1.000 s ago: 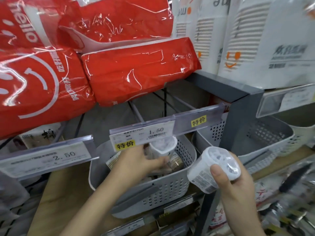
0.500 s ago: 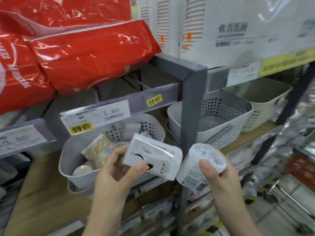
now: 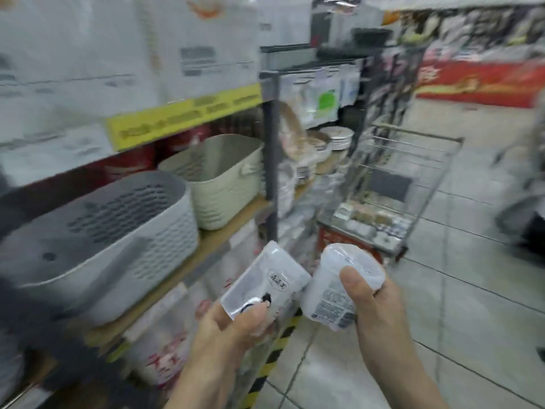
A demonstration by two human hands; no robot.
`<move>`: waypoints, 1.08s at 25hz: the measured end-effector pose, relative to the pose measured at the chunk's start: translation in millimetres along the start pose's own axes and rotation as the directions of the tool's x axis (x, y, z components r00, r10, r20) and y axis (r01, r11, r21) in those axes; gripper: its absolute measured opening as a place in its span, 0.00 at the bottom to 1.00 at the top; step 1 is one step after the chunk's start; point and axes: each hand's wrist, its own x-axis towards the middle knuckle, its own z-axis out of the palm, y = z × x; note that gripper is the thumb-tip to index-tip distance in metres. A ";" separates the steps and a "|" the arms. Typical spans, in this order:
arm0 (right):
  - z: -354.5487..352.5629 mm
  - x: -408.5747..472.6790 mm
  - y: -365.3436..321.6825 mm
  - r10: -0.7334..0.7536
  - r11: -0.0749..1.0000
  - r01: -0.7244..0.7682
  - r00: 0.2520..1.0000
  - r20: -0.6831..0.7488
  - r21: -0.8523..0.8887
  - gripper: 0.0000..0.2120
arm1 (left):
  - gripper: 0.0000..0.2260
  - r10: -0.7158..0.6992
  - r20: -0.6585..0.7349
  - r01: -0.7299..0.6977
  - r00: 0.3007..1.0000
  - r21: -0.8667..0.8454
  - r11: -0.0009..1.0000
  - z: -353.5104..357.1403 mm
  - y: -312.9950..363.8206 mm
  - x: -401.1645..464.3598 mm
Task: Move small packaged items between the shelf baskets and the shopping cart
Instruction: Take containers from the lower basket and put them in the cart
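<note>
Hands full — my left hand (image 3: 233, 323) pinches a flat white pouch (image 3: 262, 283) by its lower edge, my right hand (image 3: 374, 302) has its fingers (image 3: 351, 283) curled round a small clear tub (image 3: 339, 283). Both are held up, clear of the grey shelf basket (image 3: 97, 231) and well apart from the wire shopping cart (image 3: 392, 190) ahead — probably where they go.

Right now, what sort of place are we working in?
Most likely a shop aisle: shelves with a yellow price strip above baskets, a wire cart on tiled floor, and stacked bowls for sale. Each hand holds a small pack.
</note>
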 end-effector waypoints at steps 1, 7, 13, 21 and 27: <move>-20.2 7.1 0.7 0.008 1.000 -0.008 0.999 -0.054 -0.009 0.24 | 0.34 -0.012 0.060 0.008 0.998 0.066 0.998 16.0 -5.8 12.3; -99.0 51.5 13.7 0.023 0.998 -0.033 0.979 -0.202 -0.047 0.25 | 0.32 -0.140 0.325 0.052 0.935 0.265 0.963 84.8 -40.7 87.7; -138.9 133.9 53.5 0.182 0.982 -0.191 0.944 -0.276 -0.005 0.29 | 0.38 -0.304 0.267 0.258 0.914 0.193 0.946 110.6 -65.1 195.2; -189.9 264.0 109.1 0.355 0.927 -0.375 0.845 -0.400 0.030 0.31 | 0.49 -0.412 0.208 0.408 0.887 0.061 0.911 126.7 -89.8 369.0; -235.4 330.6 151.9 0.404 0.890 -0.456 0.779 -0.479 0.010 0.20 | 0.42 -0.373 0.105 0.336 0.922 0.262 0.904 142.5 -123.1 471.8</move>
